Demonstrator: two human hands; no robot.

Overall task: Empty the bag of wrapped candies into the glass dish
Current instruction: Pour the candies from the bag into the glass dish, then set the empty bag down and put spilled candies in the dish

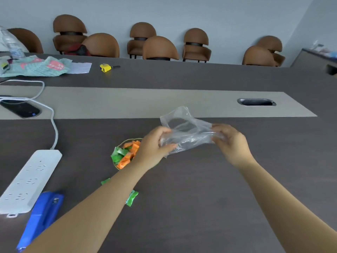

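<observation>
Head view: the clear plastic bag (184,132) is held above the dark counter (191,189), just right of the glass dish (127,141), stretched sideways between both hands and looking empty. Left hand (155,147) pinches the bag's left end, fingers curled closed around the film; its wrist covers the dish's right side. Right hand (231,143) grips the bag's right end, fingers likewise closed on the plastic. The dish sits on the counter holding a heap of wrapped candies (125,154), orange and green, piled to the rim. Two stray green candies lie on the counter nearer the camera than the dish: one (131,198) just right of the left forearm, another (105,181) partly hidden at the forearm's left edge. Left of the dish, a white power strip (29,179) lies flat, its cord running away from the camera; a blue stapler (42,216) lies touching or just beside the strip's near end. Far beyond the dish: a yellow tape measure (105,67), and brown chairs (160,48) against the wall.
</observation>
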